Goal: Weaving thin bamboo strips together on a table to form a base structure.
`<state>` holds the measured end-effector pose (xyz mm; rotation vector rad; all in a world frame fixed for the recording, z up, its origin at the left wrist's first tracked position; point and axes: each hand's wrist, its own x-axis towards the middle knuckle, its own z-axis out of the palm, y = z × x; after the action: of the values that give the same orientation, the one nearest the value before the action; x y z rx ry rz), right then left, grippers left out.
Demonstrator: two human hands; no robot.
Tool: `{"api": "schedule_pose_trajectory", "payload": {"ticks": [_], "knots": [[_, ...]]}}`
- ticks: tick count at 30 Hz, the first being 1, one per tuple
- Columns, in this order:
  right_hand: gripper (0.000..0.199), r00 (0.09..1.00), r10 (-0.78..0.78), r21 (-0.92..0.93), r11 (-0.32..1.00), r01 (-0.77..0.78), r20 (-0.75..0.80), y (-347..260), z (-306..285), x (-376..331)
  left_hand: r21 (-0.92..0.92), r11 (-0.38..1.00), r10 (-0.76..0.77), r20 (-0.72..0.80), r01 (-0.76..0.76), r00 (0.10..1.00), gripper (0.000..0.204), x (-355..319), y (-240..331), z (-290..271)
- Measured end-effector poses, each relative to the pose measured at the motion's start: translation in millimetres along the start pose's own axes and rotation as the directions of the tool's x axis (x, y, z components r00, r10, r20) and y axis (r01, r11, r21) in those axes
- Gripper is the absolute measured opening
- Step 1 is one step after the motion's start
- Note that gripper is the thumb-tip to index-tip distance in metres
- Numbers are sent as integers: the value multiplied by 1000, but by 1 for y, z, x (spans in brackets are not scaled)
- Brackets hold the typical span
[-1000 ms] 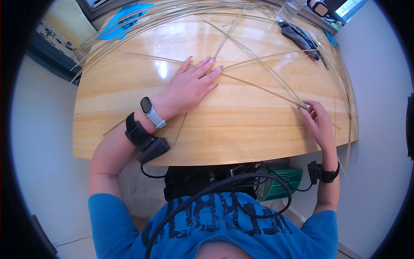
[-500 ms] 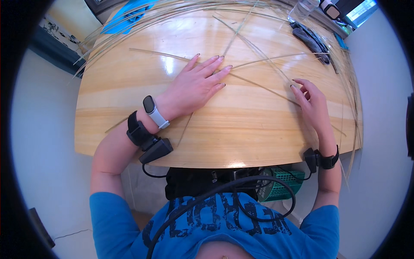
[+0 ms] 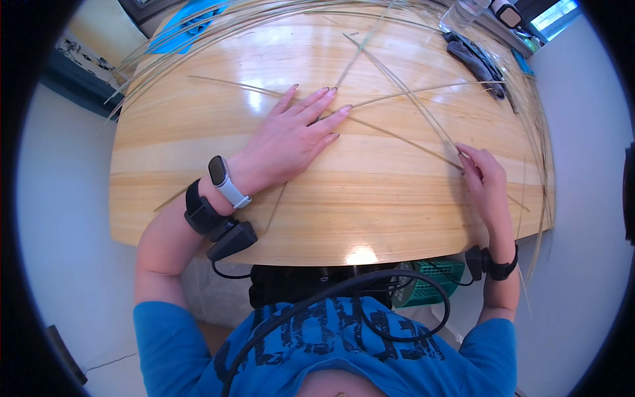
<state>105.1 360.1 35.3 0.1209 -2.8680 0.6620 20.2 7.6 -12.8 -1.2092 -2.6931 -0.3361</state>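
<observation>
My left hand [image 3: 291,135] lies flat with its fingers spread, over the crossing of several thin tan strips that look like bamboo. One strip [image 3: 228,83] runs out to the left from under it, another [image 3: 344,71] to the far side, and others [image 3: 426,91] [image 3: 397,137] to the right. The crossing itself is hidden by my palm and fingers. At the right, my right hand [image 3: 486,177] pinches the near end of a slanting strip [image 3: 423,109], which passes over or under the other strips; which one I cannot tell. Its far end lies near the back middle.
Long loose strips [image 3: 264,25] curve along the table's back edge and down its right side. Dark gloves [image 3: 473,63], a clear container [image 3: 458,14] and a blue cloth [image 3: 182,33] lie at the back. Below the wooden table [image 3: 317,238] stands a green basket [image 3: 436,281].
My right hand has come nearer to me and closed on the slanting strip, whose far end has slid right and toward me. My left hand stays flat on the strips.
</observation>
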Motion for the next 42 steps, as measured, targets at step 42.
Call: {"api": "schedule_pose_trajectory", "payload": {"ticks": [42], "knots": [[27,998,64,73,995,-64,3,20,-51,-57,-27,1000,3,10,-2,1000,49,0,-1,0]]}}
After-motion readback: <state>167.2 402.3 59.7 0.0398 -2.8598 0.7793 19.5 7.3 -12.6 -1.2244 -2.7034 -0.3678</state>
